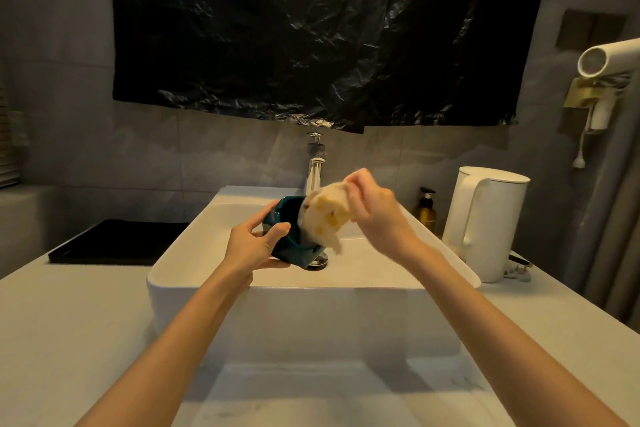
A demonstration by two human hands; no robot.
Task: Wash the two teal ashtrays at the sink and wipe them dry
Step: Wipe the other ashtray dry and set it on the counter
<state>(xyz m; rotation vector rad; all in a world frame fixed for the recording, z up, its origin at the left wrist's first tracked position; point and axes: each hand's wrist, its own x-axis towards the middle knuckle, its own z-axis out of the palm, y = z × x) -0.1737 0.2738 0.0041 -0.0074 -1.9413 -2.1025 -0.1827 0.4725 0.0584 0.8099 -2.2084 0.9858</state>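
Note:
My left hand [254, 243] grips a teal ashtray [289, 239], tilted on its side over the white sink basin [381, 274], its hollow facing right. My right hand [375, 210] pinches a fluffy cream-and-yellow cloth [327, 215], blurred, and pushes it into the ashtray's hollow. Only one teal ashtray is visible. The chrome faucet [316, 163] stands behind the cloth, and the drain [318, 262] shows just below the ashtray.
A black tray [114, 243] lies on the counter to the left. To the right stand an amber pump bottle [426, 210] and a white electric kettle [485, 222]. A white hair dryer [609, 59] hangs on the right wall. Black plastic sheeting [311, 28] covers the wall above.

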